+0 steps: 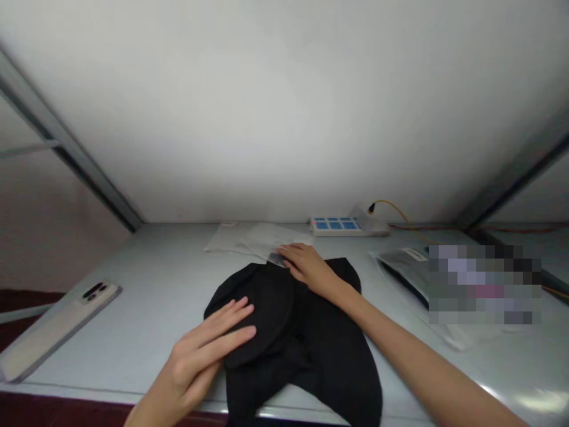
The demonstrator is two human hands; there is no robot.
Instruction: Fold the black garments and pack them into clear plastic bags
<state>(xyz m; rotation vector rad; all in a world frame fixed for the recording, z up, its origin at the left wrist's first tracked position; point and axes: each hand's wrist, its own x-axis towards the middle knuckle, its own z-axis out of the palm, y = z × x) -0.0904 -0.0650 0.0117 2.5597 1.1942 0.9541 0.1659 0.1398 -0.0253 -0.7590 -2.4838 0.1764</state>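
A black cloth item (338, 344), perhaps a hat with a wide flap, lies spread on the table in front of me. Its rounded, brim-like part (271, 314) faces up on the left. My left hand (208, 350) rests on that part, fingers stretched out and slightly apart. Over the far edge of the cloth reaches my right hand (309, 267), its fingers extended to the left. Under its fingertips is a small shiny grey piece (275, 259), whose kind I cannot make out. Beyond it lie clear plastic bags (235, 237).
A white power strip (333, 226) with a plug and yellow cable (393, 204) stands against the back wall. On the right lies a packaged dark item (404, 261), partly blurred out. A phone (62, 326) lies at the left edge of the grey table (151, 279).
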